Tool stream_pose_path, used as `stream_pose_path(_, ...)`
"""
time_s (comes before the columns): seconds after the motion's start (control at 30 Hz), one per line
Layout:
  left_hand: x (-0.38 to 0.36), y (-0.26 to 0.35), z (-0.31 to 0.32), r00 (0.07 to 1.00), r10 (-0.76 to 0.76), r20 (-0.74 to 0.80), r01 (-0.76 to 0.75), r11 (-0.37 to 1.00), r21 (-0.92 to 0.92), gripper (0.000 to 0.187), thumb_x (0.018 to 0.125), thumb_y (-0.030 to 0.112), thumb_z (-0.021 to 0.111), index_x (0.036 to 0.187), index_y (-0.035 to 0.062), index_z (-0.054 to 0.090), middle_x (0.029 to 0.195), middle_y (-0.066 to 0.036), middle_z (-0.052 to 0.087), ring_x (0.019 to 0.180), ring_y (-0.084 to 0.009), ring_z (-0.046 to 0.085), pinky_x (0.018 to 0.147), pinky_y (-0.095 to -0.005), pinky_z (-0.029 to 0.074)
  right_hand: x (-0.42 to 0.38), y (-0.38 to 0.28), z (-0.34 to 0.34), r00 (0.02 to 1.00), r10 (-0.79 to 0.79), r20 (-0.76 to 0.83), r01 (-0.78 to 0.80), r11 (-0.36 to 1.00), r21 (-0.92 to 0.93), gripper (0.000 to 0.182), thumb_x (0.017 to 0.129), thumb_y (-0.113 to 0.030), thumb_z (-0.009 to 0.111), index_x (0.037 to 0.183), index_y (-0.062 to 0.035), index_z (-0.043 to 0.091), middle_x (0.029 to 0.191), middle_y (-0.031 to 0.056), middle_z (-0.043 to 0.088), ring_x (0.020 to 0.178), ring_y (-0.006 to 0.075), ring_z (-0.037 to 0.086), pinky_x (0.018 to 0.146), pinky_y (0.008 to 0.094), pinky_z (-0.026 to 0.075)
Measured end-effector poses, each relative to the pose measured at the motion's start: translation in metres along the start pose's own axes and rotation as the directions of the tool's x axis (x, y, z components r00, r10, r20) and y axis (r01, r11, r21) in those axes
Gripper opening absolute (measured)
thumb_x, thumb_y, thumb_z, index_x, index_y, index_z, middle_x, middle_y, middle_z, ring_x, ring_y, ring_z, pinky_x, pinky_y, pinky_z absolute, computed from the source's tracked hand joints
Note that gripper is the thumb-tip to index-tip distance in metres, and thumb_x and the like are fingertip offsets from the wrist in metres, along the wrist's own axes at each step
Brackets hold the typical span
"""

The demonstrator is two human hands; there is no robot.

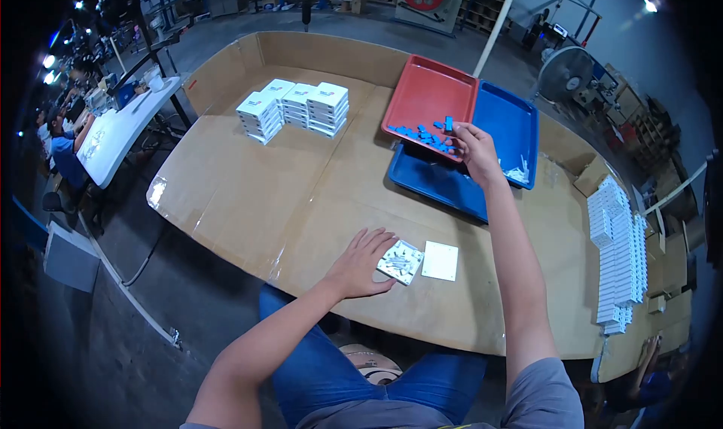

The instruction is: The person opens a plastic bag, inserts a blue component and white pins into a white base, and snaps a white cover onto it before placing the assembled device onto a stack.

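My left hand (357, 268) steadies an open white square plastic housing (401, 263) on the cardboard, thumb and fingers around its left side. Small white and grey parts show inside the housing. Just right of it lies a flat white square cover (440, 261). Over the front edge of a red tray (431, 90), my right hand (476, 150) pinches a small blue plastic piece (449, 124) between thumb and fingers. Several similar blue pieces (423, 135) are scattered in the tray below it.
A blue tray (506, 113) holding small white parts (518, 173) stands right of the red one; another blue tray (437, 179) is in front. White boxes (294, 104) are stacked at the back left, with more stacks (619, 252) far right. Cardboard walls (331, 51) edge the table.
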State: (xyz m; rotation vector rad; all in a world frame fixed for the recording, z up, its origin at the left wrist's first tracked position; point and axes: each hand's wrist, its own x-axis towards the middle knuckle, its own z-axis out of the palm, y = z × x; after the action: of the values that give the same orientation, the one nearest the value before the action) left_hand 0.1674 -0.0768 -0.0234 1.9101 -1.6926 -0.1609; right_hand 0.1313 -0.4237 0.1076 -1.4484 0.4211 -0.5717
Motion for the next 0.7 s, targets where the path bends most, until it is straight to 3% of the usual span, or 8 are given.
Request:
stream_pose_path(0.27,-0.002,0.004,-0.001,0.995,0.063,-0.079,-0.064,0.998,-0.005,0.082,0.081,0.044,0.079,0.146,0.0019,0.05,0.146,-0.02,0.052,0.145,-0.0394,0.042,0.127,-0.0519,0.029,-0.096,-0.037,0.007,0.998,-0.042,0.051,0.029,0.973,0.229,0.022,0.105,-0.018,0.066,0.117,0.0002,0.068,0.111,0.0163,0.076,0.083,0.0144,0.073,0.069,0.0269,0.062)
stream_pose_path(0.53,-0.003,0.007,0.0,0.993,0.067,-0.092,-0.073,0.995,-0.063,0.078,0.078,0.042,0.082,0.139,0.0028,0.055,0.136,-0.02,0.053,0.134,-0.0389,0.049,0.119,-0.0475,0.038,-0.175,-0.033,0.006,0.996,-0.074,0.056,0.047,0.921,0.387,0.034,0.103,-0.015,0.07,0.132,-0.0005,0.063,0.108,0.0124,0.073,0.081,0.0141,0.071,0.068,0.0274,0.064)
stream_pose_path(0.7,-0.005,0.007,0.001,0.992,0.076,-0.099,-0.08,0.996,-0.036,0.078,0.078,0.042,0.082,0.14,0.0035,0.055,0.137,-0.019,0.054,0.134,-0.0382,0.049,0.119,-0.0472,0.039,-0.202,-0.028,0.004,0.995,-0.076,0.057,0.038,0.87,0.492,0.036,0.099,0.002,0.069,0.134,-0.0021,0.064,0.117,0.0167,0.073,0.1,0.0215,0.076,0.089,0.0317,0.066)
